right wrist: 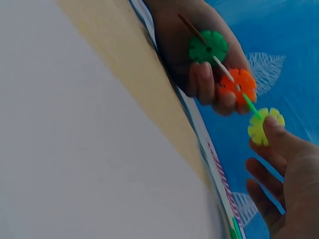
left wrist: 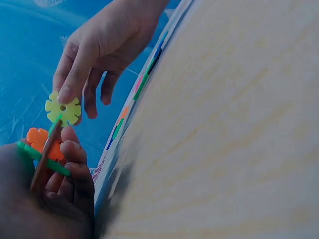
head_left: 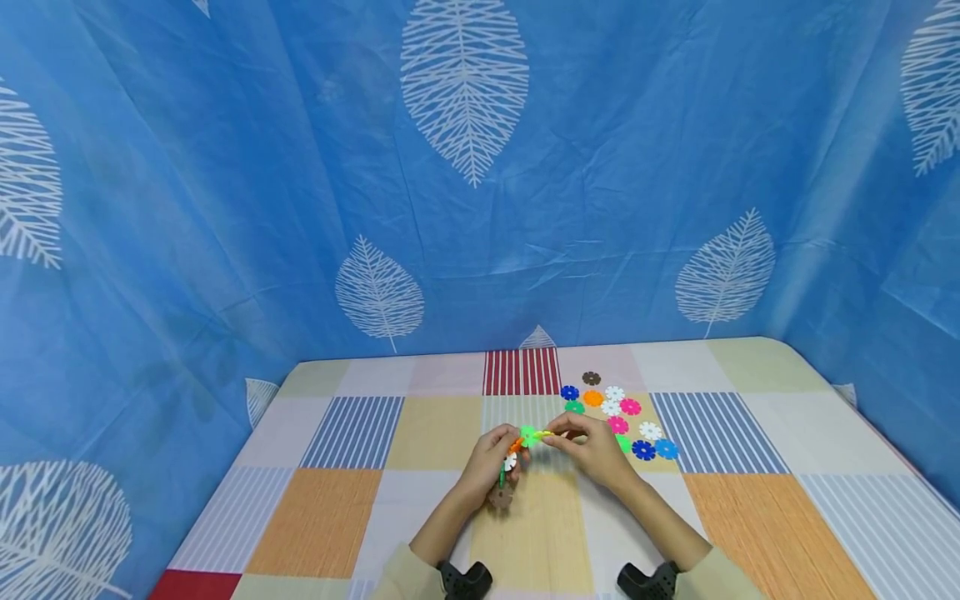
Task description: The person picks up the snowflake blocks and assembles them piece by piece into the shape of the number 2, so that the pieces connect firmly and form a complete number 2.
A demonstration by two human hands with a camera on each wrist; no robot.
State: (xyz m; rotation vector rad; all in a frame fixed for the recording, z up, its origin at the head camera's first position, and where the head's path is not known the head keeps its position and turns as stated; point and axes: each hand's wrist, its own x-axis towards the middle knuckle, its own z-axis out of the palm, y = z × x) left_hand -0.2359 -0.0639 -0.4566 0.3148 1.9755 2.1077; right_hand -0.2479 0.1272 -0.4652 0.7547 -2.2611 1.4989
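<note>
A chain of slotted plastic snowflake discs hangs between the two hands above the table. It runs from a brown disc (head_left: pixel 501 498) through a dark green disc (right wrist: pixel 214 40), a white disc (head_left: pixel 511 462) and an orange disc (right wrist: pixel 243 79) to a bright green disc (head_left: pixel 529 436). My left hand (head_left: pixel 480 468) grips the chain around the orange and white discs. Between thumb and fingers, my right hand (head_left: pixel 600 454) pinches a yellow disc (right wrist: pixel 255 133), whose edge meets the bright green one. Whether their slots are fully interlocked I cannot tell.
Several loose discs lie on the table beyond the right hand, among them a brown disc (head_left: pixel 591 378), an orange disc (head_left: pixel 593 398), a pink disc (head_left: pixel 631 407) and a dark blue disc (head_left: pixel 643 450). A patchwork cloth (head_left: pixel 322 521) covers the table; a blue leaf-print curtain (head_left: pixel 570 192) hangs behind.
</note>
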